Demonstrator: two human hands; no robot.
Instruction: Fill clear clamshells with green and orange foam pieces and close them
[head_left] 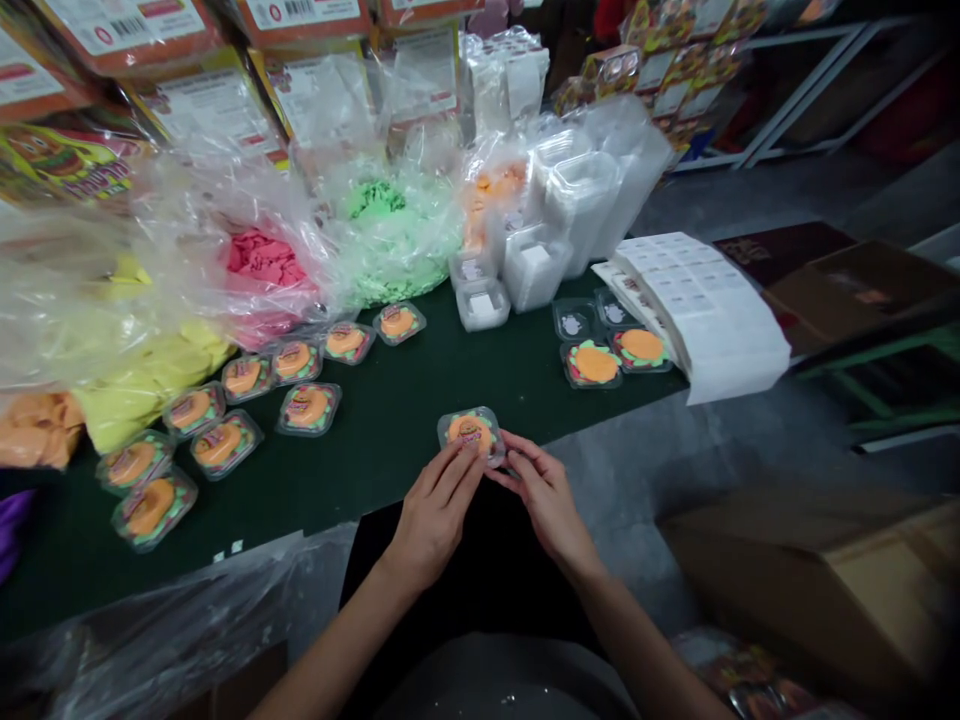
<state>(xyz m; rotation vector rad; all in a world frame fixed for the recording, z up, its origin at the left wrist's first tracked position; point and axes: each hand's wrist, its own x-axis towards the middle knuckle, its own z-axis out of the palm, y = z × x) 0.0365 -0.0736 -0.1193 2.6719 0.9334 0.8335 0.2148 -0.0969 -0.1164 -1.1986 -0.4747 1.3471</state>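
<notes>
I see both hands meeting over a small clear plastic case with an orange burger-shaped toy inside, resting at the near edge of the dark green counter. My left hand lies with its fingers curled lightly onto the case's near left side; my right hand pinches its right edge with thumb and fingertips, so each is partly closed on the case. At about ten o'clock from the case, a curved row of filled cases runs along the counter. Behind them, around eleven o'clock, sit plastic bags of yellow, pink and green pieces. At one o'clock stand stacks of empty clear trays, with a sheet of white labels at two o'clock.
</notes>
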